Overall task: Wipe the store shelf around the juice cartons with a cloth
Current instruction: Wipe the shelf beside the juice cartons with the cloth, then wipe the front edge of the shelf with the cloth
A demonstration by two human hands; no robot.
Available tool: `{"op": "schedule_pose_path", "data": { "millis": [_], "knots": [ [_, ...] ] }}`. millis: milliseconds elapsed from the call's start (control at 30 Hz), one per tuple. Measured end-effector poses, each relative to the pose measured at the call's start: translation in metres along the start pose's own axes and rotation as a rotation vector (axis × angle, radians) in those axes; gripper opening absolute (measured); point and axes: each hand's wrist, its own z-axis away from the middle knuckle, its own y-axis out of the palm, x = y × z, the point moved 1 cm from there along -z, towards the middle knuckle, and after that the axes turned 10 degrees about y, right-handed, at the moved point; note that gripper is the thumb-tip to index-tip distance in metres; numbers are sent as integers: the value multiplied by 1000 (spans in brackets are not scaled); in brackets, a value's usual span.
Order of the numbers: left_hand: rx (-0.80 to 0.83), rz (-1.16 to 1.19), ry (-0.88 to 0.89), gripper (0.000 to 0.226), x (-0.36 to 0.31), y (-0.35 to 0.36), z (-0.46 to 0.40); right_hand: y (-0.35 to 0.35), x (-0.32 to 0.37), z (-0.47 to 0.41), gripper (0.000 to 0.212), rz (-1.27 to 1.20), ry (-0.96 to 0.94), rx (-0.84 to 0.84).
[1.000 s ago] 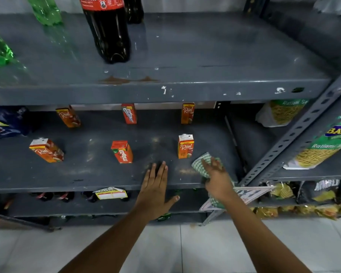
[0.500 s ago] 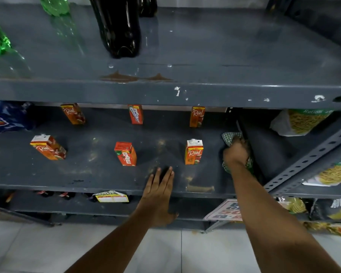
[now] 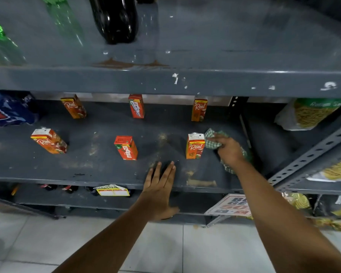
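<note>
Right now your right hand (image 3: 229,149) is pressing the soft green checked cloth (image 3: 212,141) against the shelf (image 3: 98,166) beside a light, tippable juice carton (image 3: 194,146), fingers clamped on its bunched middle; your left hand (image 3: 158,191) is lying flat, fingers together.

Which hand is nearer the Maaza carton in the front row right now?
Left. The left hand lies flat on the shelf edge, just right of and in front of the Maaza carton. The right hand, holding the cloth, is beyond the front-right Real carton.
</note>
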Motion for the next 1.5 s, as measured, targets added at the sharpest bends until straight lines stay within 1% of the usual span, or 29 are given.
{"op": "schedule_pose_path", "data": {
  "millis": [67, 133, 200, 267, 333, 367, 400, 433, 467, 500, 533, 567, 600, 633, 667, 800, 900, 967, 1000, 1033, 1100, 1133, 1167, 1233, 1300, 1367, 1433, 1467, 1500],
  "knots": [
    [-10, -2, 7, 122, -1, -1, 3, 1, -7, 33, 62, -8, -11, 3],
    [-6, 8, 23, 121, -1, -2, 4, 7, -18, 64, 68, 14, 48, 24],
    [5, 26, 17, 120, -1, -3, 5, 15, -20, 94, 67, 52, 72, 70],
    [28, 26, 5, 122, -3, -6, 4, 28, -16, 116, 65, 141, 11, 141],
    [50, 38, 7, 121, -2, -8, 4, 34, -10, 127, 65, 77, -62, 233],
    [50, 58, 9, 120, -2, -8, 5, 30, -7, 127, 65, -28, -46, 235],
    [34, 84, 5, 116, -1, -8, 7, 23, -7, 123, 64, -137, -8, 172],
    [-2, 103, -9, 113, 1, -7, 11, 13, -10, 117, 62, -219, 39, 70],
    [-53, 103, -31, 109, 3, -4, 16, 4, -16, 111, 59, -217, 74, -22],
    [-100, 87, -54, 107, 6, 0, 23, 0, -23, 108, 57, -144, 124, -68],
    [-130, 65, -76, 105, 10, 4, 30, 0, -31, 107, 55, -5, 173, -91],
    [-142, 51, -90, 103, 14, 9, 37, 4, -35, 108, 56, 172, 179, -116],
    [-144, 47, -97, 102, 19, 13, 42, 13, -37, 111, 57, 324, 138, -152],
    [-140, 49, -97, 100, 22, 16, 46, 25, -37, 116, 58, 404, 79, -186],
    [-134, 53, -91, 99, 24, 18, 48, 37, -34, 121, 59, 429, 39, -192],
    [-127, 58, -85, 100, 24, 18, 48, 80, -10, 143, 63, 432, -11, -93],
    [-130, 90, -65, 99, 28, 18, 48, 104, 10, 155, 60, 416, -98, -50],
    [-147, 119, -77, 99, 31, 18, 51, 116, 22, 161, 58, 406, -167, 8],
    [-164, 123, -94, 99, 32, 17, 55, 119, 28, 164, 56, 380, -216, 55],
    [-180, 122, -115, 100, 33, 16, 58, 118, 35, 166, 55, 339, -246, 138],
    [-204, 106, -151, 100, 38, 14, 66, 104, 46, 164, 49, 167, -185, 313],
    [-216, 93, -164, 100, 42, 13, 69, 95, 46, 160, 47, 109, -141, 321],
    [-226, 84, -180, 100, 47, 12, 73, 87, 44, 156, 47, 91, -103, 274],
    [-221, 80, -229, 100, 57, 13, 78, 80, 34, 146, 49, 239, -79, 122],
    [-184, 81, -256, 98, 63, 12, 82, 89, 25, 145, 55, 445, -134, 81],
    [-180, 78, -251, 97, 65, 11, 83, 106, 24, 153, 61, 501, -240, 112],
    [-185, 98, -242, 97, 65, 9, 82, 118, 33, 160, 63, 459, -330, 217],
    [-188, 117, -240, 97, 66, 9, 81, 119, 42, 160, 61, 392, -325, 279],
    [-194, 134, -239, 98, 67, 10, 81, 117, 55, 156, 58, 311, -280, 321]
  ]
}}
